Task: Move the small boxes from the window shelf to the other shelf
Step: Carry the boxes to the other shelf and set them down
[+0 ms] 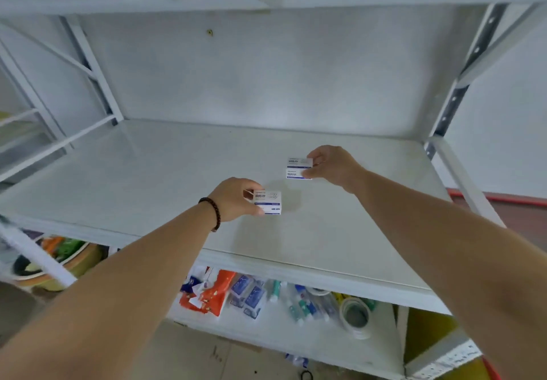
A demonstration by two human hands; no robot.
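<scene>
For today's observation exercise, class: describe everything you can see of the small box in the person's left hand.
The small box is white, apparently cardboard, with dark blue printed characters, a faint grey design and a blue stripe across its front. It looks closed and intact. The left hand pinches its left end, fingers on top and thumb beneath, printed face toward the camera. It sits low over the white shelf, right of centre; whether it touches the surface cannot be told. It is apart from the boxes in the right hand.

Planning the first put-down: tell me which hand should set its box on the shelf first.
Probably right: the right hand holds its small box farther in over the shelf; the left hand's box hangs nearer the front edge.
</scene>
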